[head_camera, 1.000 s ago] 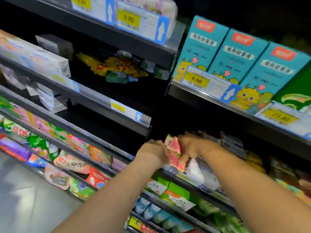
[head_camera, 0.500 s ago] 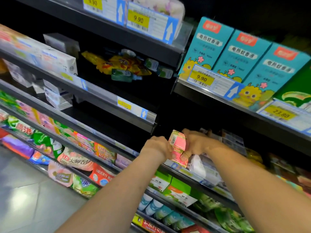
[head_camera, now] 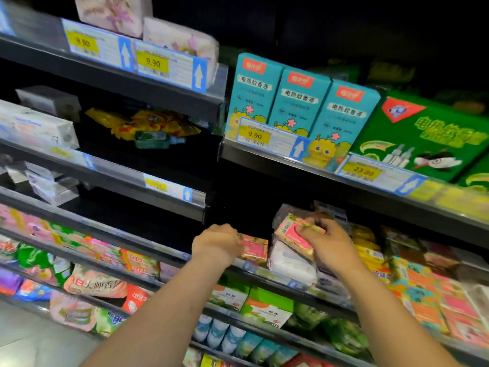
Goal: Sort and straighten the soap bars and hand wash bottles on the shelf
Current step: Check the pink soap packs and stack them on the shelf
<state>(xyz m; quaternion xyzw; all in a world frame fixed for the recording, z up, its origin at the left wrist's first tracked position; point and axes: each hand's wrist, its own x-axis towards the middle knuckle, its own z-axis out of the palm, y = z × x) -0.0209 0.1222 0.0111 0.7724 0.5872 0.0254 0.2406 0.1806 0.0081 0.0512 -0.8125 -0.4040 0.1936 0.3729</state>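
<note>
A dark shop shelf (head_camera: 264, 273) holds white packs (head_camera: 289, 263). Above them, a person's right hand (head_camera: 329, 243) pinches a tilted pink soap bar (head_camera: 292, 234). The left hand (head_camera: 215, 245), fingers curled, meets a second pink bar (head_camera: 254, 249) standing at the shelf's front edge; its grip is unclear.

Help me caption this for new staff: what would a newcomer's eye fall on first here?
Two bare arms reach into the middle shelf: the right hand holds a pink soap bar tilted, while the left hand holds a second pink bar at the shelf edge. Above them, three teal boxes stand in a row beside a big green box, behind yellow price tags.
</note>
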